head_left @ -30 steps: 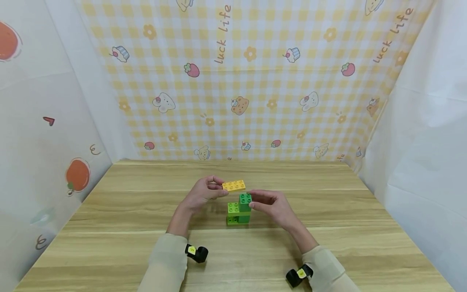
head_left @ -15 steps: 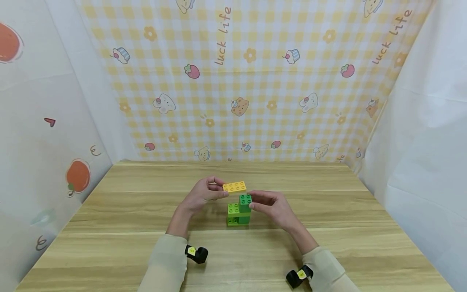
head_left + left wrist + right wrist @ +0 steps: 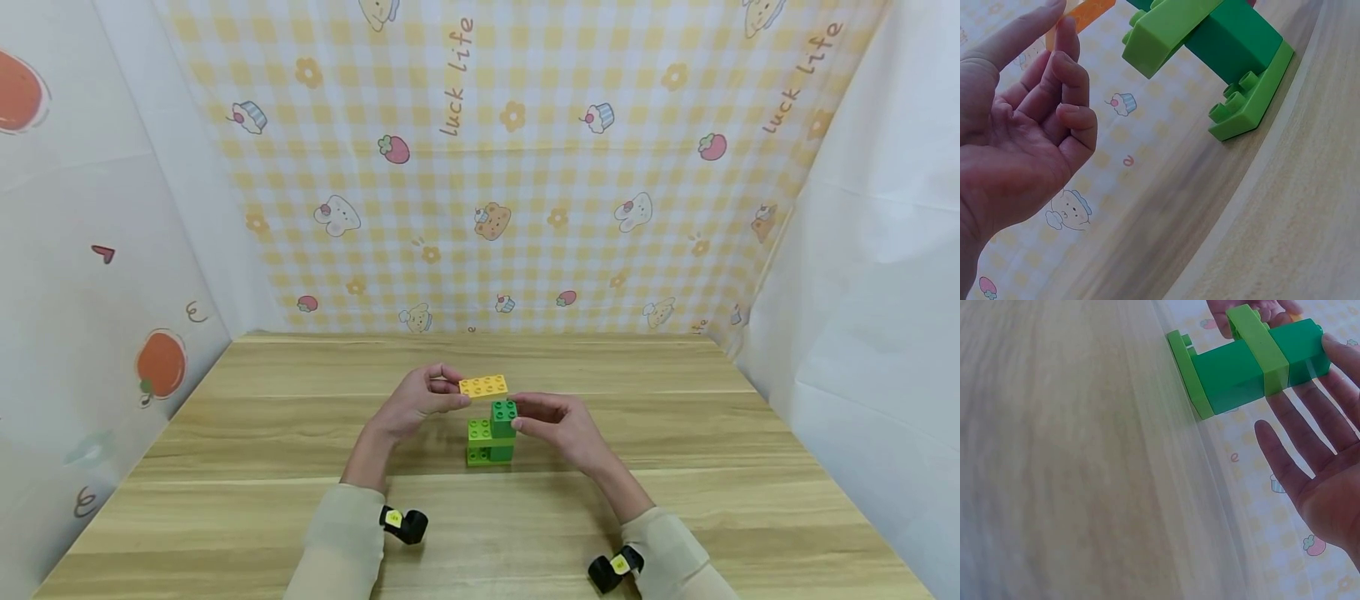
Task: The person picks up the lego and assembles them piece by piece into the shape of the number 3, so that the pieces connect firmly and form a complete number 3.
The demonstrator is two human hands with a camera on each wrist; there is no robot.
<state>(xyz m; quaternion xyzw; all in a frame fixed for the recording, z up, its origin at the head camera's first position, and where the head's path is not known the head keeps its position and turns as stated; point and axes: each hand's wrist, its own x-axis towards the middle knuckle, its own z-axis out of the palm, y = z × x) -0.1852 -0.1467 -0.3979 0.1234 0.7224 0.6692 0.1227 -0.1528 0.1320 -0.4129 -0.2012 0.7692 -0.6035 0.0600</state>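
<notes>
My left hand (image 3: 416, 406) pinches the left end of a flat yellow toy building brick (image 3: 484, 386) between thumb and fingers, its studs facing up. In the head view that brick appears just above and behind a small upright stack. On top of the stack sits a dark green block (image 3: 504, 419), which my right hand (image 3: 558, 427) grips from the right, thumb in front. Below it come a light green plate (image 3: 1260, 350), another dark green block (image 3: 1229, 375) and a light green base plate (image 3: 1254, 112) on the table. Both light green plates stick out to the left, bare studs showing.
The wooden table (image 3: 480, 533) spreads around the stack. A yellow checked cloth (image 3: 450, 183) hangs behind its back edge, with white sheets (image 3: 862, 250) at both sides. Each sleeve cuff carries a small black camera (image 3: 405, 525).
The yellow brick has edged slightly to the right in my left hand. My right hand keeps its grip on the top block, and the head view has shifted a little.
</notes>
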